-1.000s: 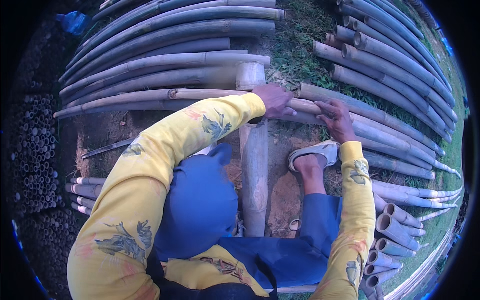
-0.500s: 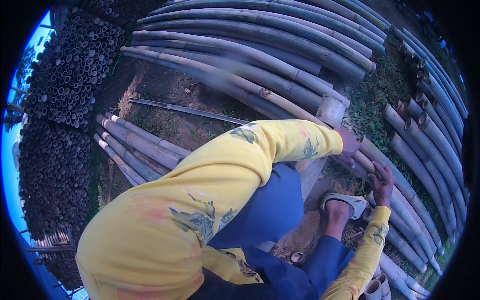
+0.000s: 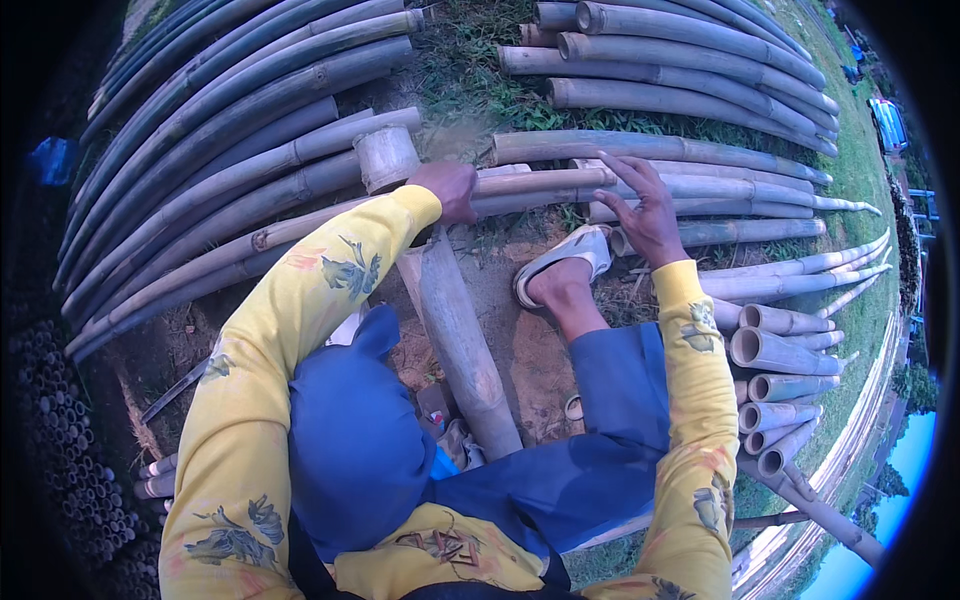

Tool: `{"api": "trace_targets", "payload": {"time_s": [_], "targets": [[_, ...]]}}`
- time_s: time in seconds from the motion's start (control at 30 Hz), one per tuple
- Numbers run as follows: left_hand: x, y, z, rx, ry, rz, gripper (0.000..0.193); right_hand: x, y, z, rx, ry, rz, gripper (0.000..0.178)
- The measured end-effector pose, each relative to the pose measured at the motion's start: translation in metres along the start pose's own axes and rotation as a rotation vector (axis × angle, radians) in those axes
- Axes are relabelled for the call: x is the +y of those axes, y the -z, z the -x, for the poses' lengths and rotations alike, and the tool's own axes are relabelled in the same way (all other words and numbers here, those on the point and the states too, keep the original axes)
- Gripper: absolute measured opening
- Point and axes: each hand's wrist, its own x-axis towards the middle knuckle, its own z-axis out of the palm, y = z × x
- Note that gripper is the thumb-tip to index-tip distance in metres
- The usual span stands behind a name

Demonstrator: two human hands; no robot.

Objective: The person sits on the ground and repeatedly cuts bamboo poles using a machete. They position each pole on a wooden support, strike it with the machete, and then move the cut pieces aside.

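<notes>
A long, slender bamboo pole runs from the far left across in front of me, its cut end near my right hand. My left hand is closed around this pole, just right of a short, thick bamboo piece that stands up beside it. At the cut end, my right hand is open, with fingers and thumb spread on either side of the end; whether a fingertip touches it I cannot tell. Below my left hand, a thick bamboo log slopes toward me between my legs.
Stacked bamboo poles lie at the left, more poles at the back right. Several cut tubes are piled right of my arm. My sandalled foot rests below the pole. A flat, narrow strip lies at the left.
The view has swung to the right. My right hand's fingers, earlier bent at the pole, are now spread apart near its end. My left hand still holds the pole.
</notes>
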Motion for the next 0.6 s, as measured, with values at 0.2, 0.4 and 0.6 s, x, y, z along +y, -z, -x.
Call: {"api": "trace_targets", "payload": {"time_s": [0.2,0.4,0.6], "targets": [[0.009,0.018,0.033,0.072,-0.045,-0.035,0.043,-0.077,0.123,0.157,0.146,-0.345,-0.070,0.047],[-0.033,0.021,0.092,0.106,-0.032,-0.128,0.053,-0.129,0.112,0.368,0.458,-0.784,0.063,0.036],[-0.129,0.012,0.166,0.038,0.153,-0.142,0.066,-0.208,-0.014,0.513,0.561,-1.192,0.090,0.028]]}}
